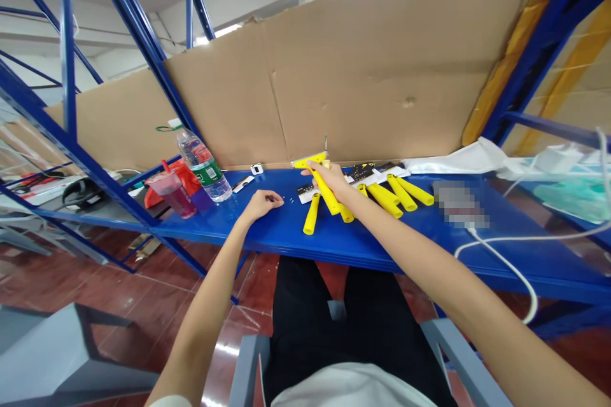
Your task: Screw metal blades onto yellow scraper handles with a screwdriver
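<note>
My right hand [337,181] is closed around a yellow scraper [325,191] with a wide T-shaped head, held above the blue table. A thin metal rod [326,144] sticks up beside that head; what it belongs to is hidden by the hand. My left hand [263,205] rests low on the tabletop with its fingers curled together, and whatever may be in them is too small to make out. Tiny light-coloured pieces [291,200] lie just right of its fingertips. Several more yellow scrapers [312,215] lie under and right of my right hand, some with black-and-white blade covers.
A water bottle [206,168] and a pink cup [177,194] with a straw stand on the left. A small white case [256,169] sits near the cardboard wall [363,70]. To the right, a white cable [506,261] runs from a blurred flat device [461,205]. Blue rack posts flank the table.
</note>
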The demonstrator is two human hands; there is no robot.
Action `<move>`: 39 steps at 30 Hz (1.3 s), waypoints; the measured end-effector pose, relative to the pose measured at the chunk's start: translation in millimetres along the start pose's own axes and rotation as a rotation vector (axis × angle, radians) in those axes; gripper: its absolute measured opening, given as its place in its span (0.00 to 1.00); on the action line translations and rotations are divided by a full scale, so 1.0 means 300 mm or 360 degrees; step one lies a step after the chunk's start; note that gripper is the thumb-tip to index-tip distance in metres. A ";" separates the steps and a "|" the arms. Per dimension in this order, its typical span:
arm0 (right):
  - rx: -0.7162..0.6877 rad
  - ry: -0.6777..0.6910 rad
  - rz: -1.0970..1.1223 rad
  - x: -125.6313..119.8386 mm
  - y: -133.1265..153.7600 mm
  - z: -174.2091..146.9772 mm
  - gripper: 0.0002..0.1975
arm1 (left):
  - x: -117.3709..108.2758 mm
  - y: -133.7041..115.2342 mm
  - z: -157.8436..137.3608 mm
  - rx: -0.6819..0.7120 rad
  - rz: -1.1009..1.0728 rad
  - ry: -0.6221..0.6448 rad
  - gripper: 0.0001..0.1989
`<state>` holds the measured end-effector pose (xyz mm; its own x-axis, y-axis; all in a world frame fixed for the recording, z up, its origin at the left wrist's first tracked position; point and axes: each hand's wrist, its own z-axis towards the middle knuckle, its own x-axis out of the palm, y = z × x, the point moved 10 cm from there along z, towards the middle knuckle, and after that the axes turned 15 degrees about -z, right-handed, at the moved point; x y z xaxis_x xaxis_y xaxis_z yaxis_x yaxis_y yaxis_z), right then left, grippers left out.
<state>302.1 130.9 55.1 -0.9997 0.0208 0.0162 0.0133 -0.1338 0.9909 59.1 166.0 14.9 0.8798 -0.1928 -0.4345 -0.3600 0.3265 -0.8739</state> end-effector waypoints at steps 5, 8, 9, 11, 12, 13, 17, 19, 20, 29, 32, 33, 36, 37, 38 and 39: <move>0.0045 0.0056 0.0030 0.011 -0.062 0.004 0.10 | 0.025 -0.011 0.025 -0.0103 -0.0064 0.0063 0.11; 0.0055 0.0063 0.0035 -0.007 -0.079 0.002 0.08 | 0.046 -0.025 0.010 -0.0138 -0.0124 0.0057 0.10; 0.0057 0.0064 0.0035 -0.013 -0.082 0.002 0.08 | 0.051 -0.035 0.001 -0.0130 -0.0152 0.0042 0.10; 0.0059 0.0069 0.0038 -0.021 -0.085 0.001 0.07 | 0.056 -0.067 -0.017 -0.0091 -0.0207 -0.0002 0.12; 0.0061 0.0075 0.0040 -0.022 -0.085 0.001 0.06 | 0.053 -0.091 -0.025 -0.0057 -0.0247 -0.0042 0.13; 0.0064 0.0082 0.0042 -0.021 -0.086 0.001 0.06 | 0.046 -0.120 -0.030 -0.0012 -0.0310 -0.0098 0.15; 0.0068 0.0115 0.0029 -0.006 -0.086 -0.001 0.06 | 0.022 -0.265 -0.028 0.0216 -0.0613 -0.0328 0.16; 0.0056 0.0136 0.0008 0.003 -0.084 -0.008 0.06 | 0.043 -0.333 -0.007 0.0306 -0.0605 -0.0316 0.13; 0.0047 0.0149 -0.0003 0.008 -0.082 -0.013 0.06 | 0.058 -0.360 0.005 0.0343 -0.0579 -0.0295 0.11; 0.0029 0.0201 -0.0041 0.022 -0.077 -0.033 0.07 | 0.127 -0.370 0.086 0.0219 -0.0529 -0.0077 0.08; 0.0049 0.0234 -0.0032 0.029 -0.081 -0.035 0.07 | 0.127 -0.343 0.098 0.0088 -0.0478 -0.0008 0.08; 0.0057 0.0248 -0.0028 0.031 -0.084 -0.035 0.07 | 0.126 -0.335 0.102 0.0046 -0.0483 0.0017 0.08; 0.0073 0.0299 -0.0017 0.039 -0.098 -0.031 0.09 | 0.131 -0.310 0.112 -0.0066 -0.0573 0.0113 0.11; 0.0078 0.0319 -0.0015 0.042 -0.104 -0.027 0.10 | 0.135 -0.302 0.115 -0.0102 -0.0609 0.0156 0.13; 0.0084 0.0340 -0.0014 0.045 -0.110 -0.024 0.10 | 0.140 -0.294 0.116 -0.0138 -0.0640 0.0202 0.14; 0.0089 0.0359 -0.0015 0.048 -0.116 -0.020 0.11 | 0.145 -0.286 0.117 -0.0171 -0.0667 0.0245 0.15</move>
<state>287.1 129.9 20.0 -0.9794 -0.2010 -0.0168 -0.0008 -0.0792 0.9969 139.1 162.2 78.8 0.9030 -0.4255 -0.0591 -0.0205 0.0949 -0.9953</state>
